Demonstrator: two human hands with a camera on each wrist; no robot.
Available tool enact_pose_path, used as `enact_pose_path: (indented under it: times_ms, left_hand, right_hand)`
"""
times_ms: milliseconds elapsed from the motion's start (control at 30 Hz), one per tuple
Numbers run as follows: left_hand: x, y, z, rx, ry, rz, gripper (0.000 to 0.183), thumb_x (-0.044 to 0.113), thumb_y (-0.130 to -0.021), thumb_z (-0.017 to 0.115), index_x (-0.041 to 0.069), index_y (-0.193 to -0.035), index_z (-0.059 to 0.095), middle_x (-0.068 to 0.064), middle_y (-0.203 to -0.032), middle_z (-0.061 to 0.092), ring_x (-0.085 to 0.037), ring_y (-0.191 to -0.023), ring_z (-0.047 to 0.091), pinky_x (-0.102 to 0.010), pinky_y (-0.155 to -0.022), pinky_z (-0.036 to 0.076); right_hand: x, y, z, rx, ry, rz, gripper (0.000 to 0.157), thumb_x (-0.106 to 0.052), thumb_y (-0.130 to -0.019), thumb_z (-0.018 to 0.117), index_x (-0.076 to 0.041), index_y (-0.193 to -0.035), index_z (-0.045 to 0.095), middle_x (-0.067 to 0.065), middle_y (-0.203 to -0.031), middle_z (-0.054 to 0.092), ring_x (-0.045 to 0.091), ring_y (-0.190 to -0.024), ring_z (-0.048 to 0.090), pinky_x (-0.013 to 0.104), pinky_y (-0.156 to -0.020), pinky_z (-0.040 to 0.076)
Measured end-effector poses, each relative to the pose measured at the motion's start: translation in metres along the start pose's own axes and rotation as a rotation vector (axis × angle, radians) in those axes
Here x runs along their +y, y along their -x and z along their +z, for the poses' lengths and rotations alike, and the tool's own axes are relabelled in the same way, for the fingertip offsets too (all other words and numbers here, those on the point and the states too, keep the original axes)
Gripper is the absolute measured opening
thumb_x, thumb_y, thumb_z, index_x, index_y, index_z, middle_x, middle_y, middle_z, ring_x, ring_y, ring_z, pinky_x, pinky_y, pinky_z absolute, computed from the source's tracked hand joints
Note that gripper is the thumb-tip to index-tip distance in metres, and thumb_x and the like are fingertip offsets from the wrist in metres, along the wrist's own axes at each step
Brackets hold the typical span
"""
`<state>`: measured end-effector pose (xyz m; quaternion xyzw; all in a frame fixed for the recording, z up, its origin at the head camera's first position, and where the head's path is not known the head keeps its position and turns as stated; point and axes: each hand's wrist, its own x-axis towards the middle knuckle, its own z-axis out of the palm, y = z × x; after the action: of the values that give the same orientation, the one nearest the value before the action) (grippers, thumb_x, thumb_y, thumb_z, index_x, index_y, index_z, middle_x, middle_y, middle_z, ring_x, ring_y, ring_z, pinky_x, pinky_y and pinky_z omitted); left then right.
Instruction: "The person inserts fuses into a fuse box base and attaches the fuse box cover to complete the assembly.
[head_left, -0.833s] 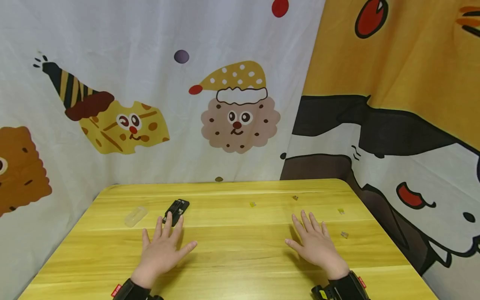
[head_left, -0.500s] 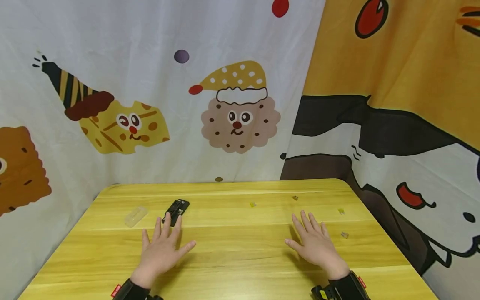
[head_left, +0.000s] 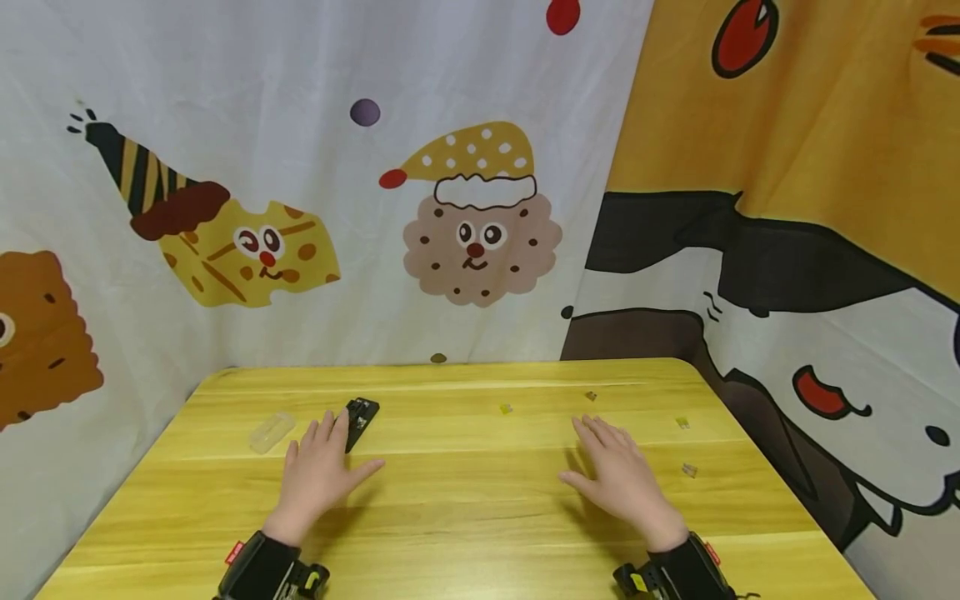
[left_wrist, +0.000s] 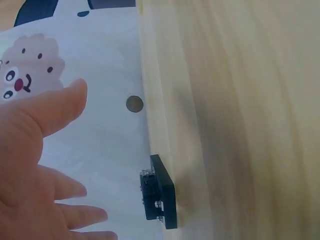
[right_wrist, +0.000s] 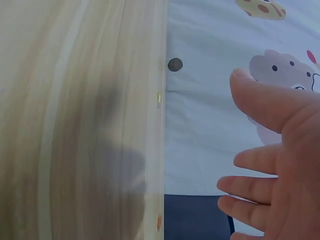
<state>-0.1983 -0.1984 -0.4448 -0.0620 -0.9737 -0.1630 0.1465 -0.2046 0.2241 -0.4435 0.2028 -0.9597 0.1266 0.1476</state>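
Observation:
My left hand (head_left: pixel 318 475) is held over the left of the table, fingers straight and thumb spread, holding nothing. Just beyond its fingertips lies a black rectangular block with metal screw terminals (head_left: pixel 363 419), partly hidden by the fingers in the head view; the left wrist view shows the block (left_wrist: pixel 164 192) in profile. To the left of it is a clear plastic cover (head_left: pixel 272 432). Over the right side my right hand (head_left: pixel 622 483) also has straight fingers and nothing in its grasp. A small clear two-pronged piece (head_left: pixel 689 471) is to its right.
Other tiny pieces are scattered farther back: a yellow one (head_left: pixel 506 409) near the middle, a brownish one (head_left: pixel 591 396) and a yellowish one (head_left: pixel 682 423) on the right. A printed cloth (head_left: pixel 480 333) hangs behind the wooden table (head_left: pixel 480 517).
Both hands have turned slightly and their spread fingers have drawn closer together. The right hand has shifted a little left. The things on the table have stayed put.

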Motion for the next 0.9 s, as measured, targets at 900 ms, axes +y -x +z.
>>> enact_pose_path:
  times_ms: [900]
  left_hand:
    - [-0.037,-0.041,0.015,-0.154,0.06,-0.194,0.059,0.044,-0.07,0.075,-0.007,-0.093,0.057,-0.021,-0.082,0.054,-0.033,-0.069,0.052,-0.045,-0.058,0.043]
  right_hand:
    - [-0.03,-0.029,0.025,-0.074,-0.194,0.067,0.059,-0.039,-0.079,0.071,-0.005,-0.125,0.056,0.01,-0.119,0.058,0.028,-0.11,0.052,0.043,-0.091,0.041]
